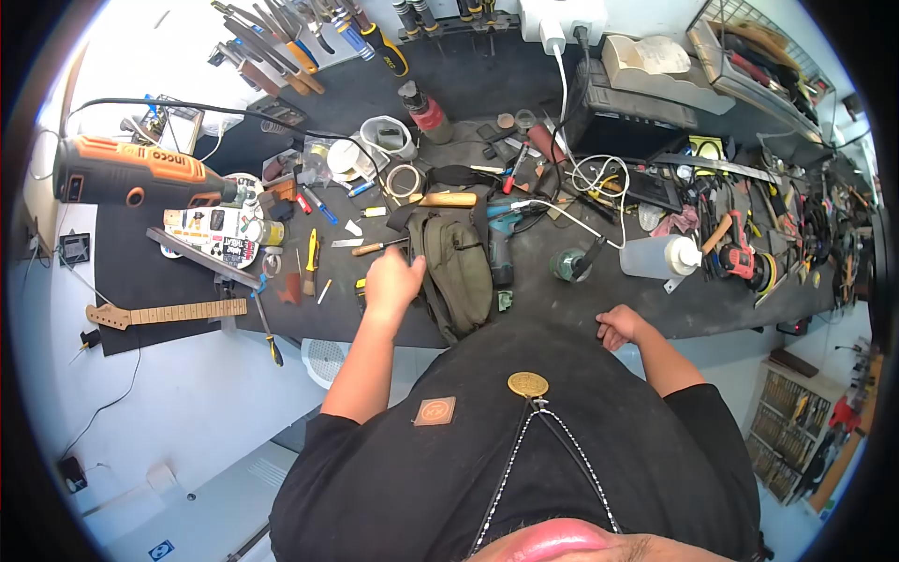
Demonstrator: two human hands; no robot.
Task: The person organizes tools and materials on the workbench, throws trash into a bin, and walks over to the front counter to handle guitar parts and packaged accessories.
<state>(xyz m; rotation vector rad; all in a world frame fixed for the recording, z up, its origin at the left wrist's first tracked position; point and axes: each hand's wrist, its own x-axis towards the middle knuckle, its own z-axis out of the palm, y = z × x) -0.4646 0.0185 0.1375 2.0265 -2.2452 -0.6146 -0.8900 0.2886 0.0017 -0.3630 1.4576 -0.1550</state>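
My left hand (393, 286) is at the left side of an olive-green zipped bag (457, 276) on the dark workbench. Its fingers are curled in against the bag's edge, thumb uppermost, and the fingertips are partly hidden. A wooden-handled blade (370, 248) lies just beyond that hand. By the bench's front edge, my right hand (618, 328) is loosely closed, with nothing visible in it. Right of the bag lies a teal cordless tool (502, 245). A small green glass jar (569, 265) stands farther right, beside a white squeeze bottle (660, 256).
An orange rotary tool (140, 173) hangs at the left above the bench. Below it a guitar neck (173, 313) lies near a clamp (267, 323). A red sander (744, 248) and many hand tools crowd the right. A white cable (599, 178) loops across the back.
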